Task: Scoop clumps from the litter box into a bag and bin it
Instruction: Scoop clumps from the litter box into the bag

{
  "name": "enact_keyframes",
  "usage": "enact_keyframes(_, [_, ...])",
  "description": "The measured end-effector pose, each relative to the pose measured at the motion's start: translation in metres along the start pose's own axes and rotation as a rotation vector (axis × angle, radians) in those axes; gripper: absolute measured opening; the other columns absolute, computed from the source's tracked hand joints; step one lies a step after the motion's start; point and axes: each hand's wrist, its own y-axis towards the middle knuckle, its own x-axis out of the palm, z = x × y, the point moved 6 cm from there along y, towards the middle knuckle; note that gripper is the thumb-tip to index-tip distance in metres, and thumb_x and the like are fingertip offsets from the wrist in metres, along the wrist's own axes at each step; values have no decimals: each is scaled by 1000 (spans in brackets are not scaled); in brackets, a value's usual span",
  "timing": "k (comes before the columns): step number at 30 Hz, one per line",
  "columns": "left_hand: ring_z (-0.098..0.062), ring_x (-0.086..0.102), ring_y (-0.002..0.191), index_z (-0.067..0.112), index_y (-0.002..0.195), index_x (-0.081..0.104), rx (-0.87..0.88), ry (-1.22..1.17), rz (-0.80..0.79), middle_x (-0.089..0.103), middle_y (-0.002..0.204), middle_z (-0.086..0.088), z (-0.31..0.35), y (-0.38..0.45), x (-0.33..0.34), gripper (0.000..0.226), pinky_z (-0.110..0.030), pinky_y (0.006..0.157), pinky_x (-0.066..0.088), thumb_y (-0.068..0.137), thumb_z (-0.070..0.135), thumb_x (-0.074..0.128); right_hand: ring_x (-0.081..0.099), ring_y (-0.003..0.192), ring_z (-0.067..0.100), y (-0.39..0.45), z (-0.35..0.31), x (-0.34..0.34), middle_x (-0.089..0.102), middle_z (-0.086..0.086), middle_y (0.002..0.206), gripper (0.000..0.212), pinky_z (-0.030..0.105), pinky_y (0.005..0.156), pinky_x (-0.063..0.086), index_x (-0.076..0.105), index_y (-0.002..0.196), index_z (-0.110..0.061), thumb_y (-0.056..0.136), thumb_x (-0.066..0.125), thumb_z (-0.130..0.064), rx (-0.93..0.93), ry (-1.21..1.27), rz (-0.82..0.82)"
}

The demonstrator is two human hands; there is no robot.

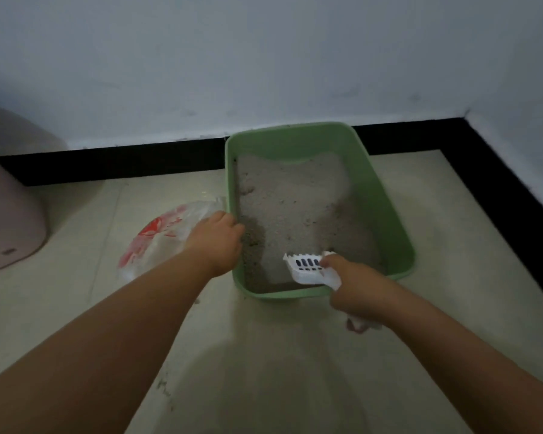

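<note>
Pale tiled floor by a white wall — green plastic litter box point(389, 211) of grey litter. Right hand point(356, 285) gripping white slotted scoop point(308, 269) inside; left hand point(215, 241) curled on its rim — beside clear red-printed plastic bag point(160, 239).

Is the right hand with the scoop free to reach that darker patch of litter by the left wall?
Probably yes: the right hand holds the scoop over open litter, nothing between it and the dark patch, though the left hand sits close.

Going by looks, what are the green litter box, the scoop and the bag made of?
Litter box: likely moulded plastic, smooth matte green walls, rounded rim. Scoop: white rigid plastic, with slots. Bag: thin clear plastic film, crinkled and glossy, with red print.
</note>
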Motion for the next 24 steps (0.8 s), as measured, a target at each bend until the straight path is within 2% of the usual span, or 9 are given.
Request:
enact_keyframes(4, [-23, 39, 122, 12, 125, 52, 41, 6, 0, 49, 128, -8, -9, 16, 9, 35, -32, 104, 32, 96, 22, 37, 51, 58, 17, -13, 27, -22, 46, 21, 133, 75, 20, 46, 41, 3, 146, -33, 89, 36, 2, 47, -140, 15])
enact_keyframes(6, [-23, 41, 119, 12, 122, 54, 104, 53, 36, 51, 123, -7, -13, 24, 10, 34, -30, 102, 31, 95, 26, 37, 46, 64, 16, -20, 36, -36, 53, 17, 122, 73, 19, 49, 34, 6, 145, -29, 87, 40, 1, 69, -263, 63])
enact_keyframes(9, [-25, 42, 114, 9, 115, 58, 224, 101, 57, 52, 116, -9, -10, 36, 13, 40, -31, 100, 30, 92, 33, 36, 43, 61, 16, -24, 47, -51, 50, 7, 81, 59, 24, 52, 34, 19, 137, -19, 85, 42, -1, 151, -383, 176])
enact_keyframes(11, [-25, 44, 111, 7, 108, 60, 301, 47, 52, 53, 112, -10, -4, 40, 13, 51, -29, 96, 32, 84, 38, 28, 54, 80, 25, -20, 53, -56, 57, 12, 99, 48, 29, 64, 39, 24, 131, -10, 88, 44, -7, 230, -440, 242])
enact_keyframes(14, [-29, 60, 71, 4, 64, 65, 464, 13, 226, 58, 69, -10, 2, 41, 16, 38, -27, 66, 48, 72, 31, 38, 57, 109, 25, -12, 63, -58, 55, 11, 123, 37, 30, 82, 46, 39, 129, -8, 93, 43, -17, 374, -577, 235])
enact_keyframes(15, [-27, 58, 54, 5, 50, 60, 486, -49, 302, 53, 54, -9, -1, 40, 18, 36, -24, 57, 47, 66, 28, 38, 56, 111, 25, -10, 65, -59, 54, 11, 124, 34, 30, 87, 46, 45, 126, -8, 94, 42, -18, 398, -612, 214])
enact_keyframes(17, [-24, 52, 43, 6, 41, 54, 484, -146, 328, 48, 44, -9, -6, 41, 28, 35, -27, 58, 36, 64, 25, 36, 56, 111, 25, -8, 65, -62, 56, 11, 122, 31, 30, 87, 46, 51, 121, -9, 95, 39, -21, 403, -636, 192])
enact_keyframes(19, [-23, 50, 43, 6, 42, 53, 507, -169, 349, 46, 43, -9, -7, 41, 30, 34, -31, 59, 24, 66, 23, 36, 57, 108, 25, -7, 61, -63, 58, 10, 119, 31, 28, 82, 45, 54, 117, -10, 96, 38, -25, 388, -650, 183])
enact_keyframes(24, [-20, 29, 63, 5, 45, 51, 529, -317, 510, 45, 48, -10, -13, 42, 36, 32, -33, 60, 22, 68, 21, 37, 59, 106, 22, 8, 55, -59, 62, 6, 114, 31, 28, 84, 47, 57, 117, -18, 96, 38, -29, 371, -734, 178])
